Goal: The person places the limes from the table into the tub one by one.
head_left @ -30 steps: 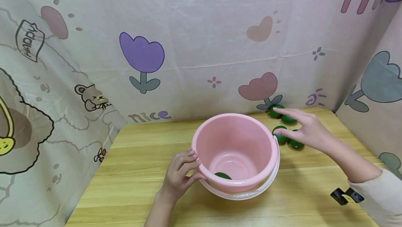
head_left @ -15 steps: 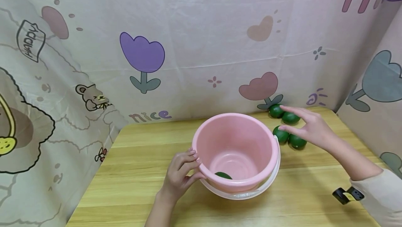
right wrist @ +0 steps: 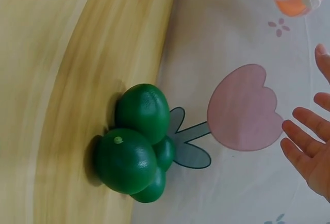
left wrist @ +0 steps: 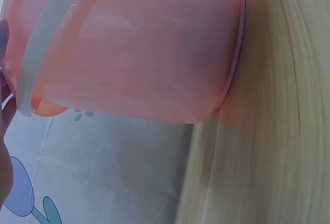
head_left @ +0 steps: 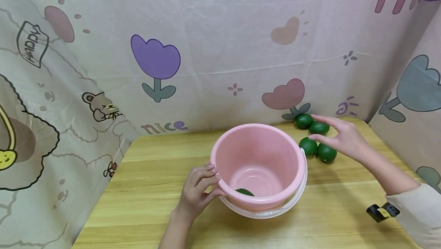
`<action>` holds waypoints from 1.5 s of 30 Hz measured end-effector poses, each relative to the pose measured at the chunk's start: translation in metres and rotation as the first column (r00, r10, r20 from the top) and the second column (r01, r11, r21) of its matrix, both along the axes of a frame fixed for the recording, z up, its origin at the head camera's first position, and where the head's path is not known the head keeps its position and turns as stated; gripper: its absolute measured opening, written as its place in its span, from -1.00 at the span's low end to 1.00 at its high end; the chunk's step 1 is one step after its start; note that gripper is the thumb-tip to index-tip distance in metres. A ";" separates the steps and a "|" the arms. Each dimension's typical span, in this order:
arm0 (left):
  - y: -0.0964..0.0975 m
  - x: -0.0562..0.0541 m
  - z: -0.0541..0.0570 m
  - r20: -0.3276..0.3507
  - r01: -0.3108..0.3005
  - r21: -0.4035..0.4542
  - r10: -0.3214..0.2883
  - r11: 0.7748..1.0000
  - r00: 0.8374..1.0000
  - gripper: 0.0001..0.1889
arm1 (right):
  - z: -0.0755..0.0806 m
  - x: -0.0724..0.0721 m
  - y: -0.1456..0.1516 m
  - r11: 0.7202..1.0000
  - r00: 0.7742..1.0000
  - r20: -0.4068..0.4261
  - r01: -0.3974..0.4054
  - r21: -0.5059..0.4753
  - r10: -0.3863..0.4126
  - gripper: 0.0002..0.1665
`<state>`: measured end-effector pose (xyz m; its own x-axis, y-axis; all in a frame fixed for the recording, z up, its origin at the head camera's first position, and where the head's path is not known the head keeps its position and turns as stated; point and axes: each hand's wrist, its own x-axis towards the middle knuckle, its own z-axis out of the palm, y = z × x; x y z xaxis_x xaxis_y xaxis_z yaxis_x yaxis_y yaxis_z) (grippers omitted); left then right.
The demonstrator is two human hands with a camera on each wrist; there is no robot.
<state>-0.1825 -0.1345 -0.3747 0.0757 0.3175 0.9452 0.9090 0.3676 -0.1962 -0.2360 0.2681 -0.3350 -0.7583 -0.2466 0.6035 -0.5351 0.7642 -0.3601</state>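
In the head view a pink bucket [head_left: 255,199] with a white handle [head_left: 272,213] stands on the table. My left hand [head_left: 196,189] pinches the left side of its rim, thumb in front and fingers behind. One lime [head_left: 244,192] shows partly inside the bucket, the near wall hiding the rest. My right hand [head_left: 344,138] hovers over the right side of the table, thumb and fingers spread and holding nothing. Beside and below it lie several green limes, among them a near lime [head_left: 326,153] and a far lime [head_left: 304,121]. In the right wrist view the limes [right wrist: 126,161] are clustered together.
The wooden table [head_left: 144,187] meets a patterned cloth backdrop [head_left: 213,49] at its back edge. More printed cloth [head_left: 69,99] hangs at the left and on the right. A small black device [head_left: 382,212] sits near the right sleeve.
My right hand has shifted slightly to the right, uncovering more of the limes. The left hand and the bucket have stayed in place.
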 end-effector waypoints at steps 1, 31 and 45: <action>0.000 0.000 0.000 0.001 0.000 0.001 0.000 1.000 1.000 -0.57 | -0.001 -0.001 0.001 1.000 1.000 0.011 0.006 -0.006 -0.006 -0.27; 0.000 0.001 0.000 0.006 0.001 0.003 -0.001 1.000 1.000 -0.57 | -0.027 -0.005 0.019 0.990 0.981 0.142 0.139 -0.034 -0.133 -0.30; 0.001 0.002 0.001 0.016 0.004 -0.002 -0.004 1.000 1.000 -0.58 | -0.036 -0.006 0.026 0.982 0.966 0.184 0.190 -0.026 -0.182 -0.30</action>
<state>-0.1803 -0.1339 -0.3740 0.0613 0.3194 0.9456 0.9135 0.3637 -0.1821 -0.2420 0.2941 -0.3711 -0.8854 -0.0678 0.4598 -0.3086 0.8256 -0.4725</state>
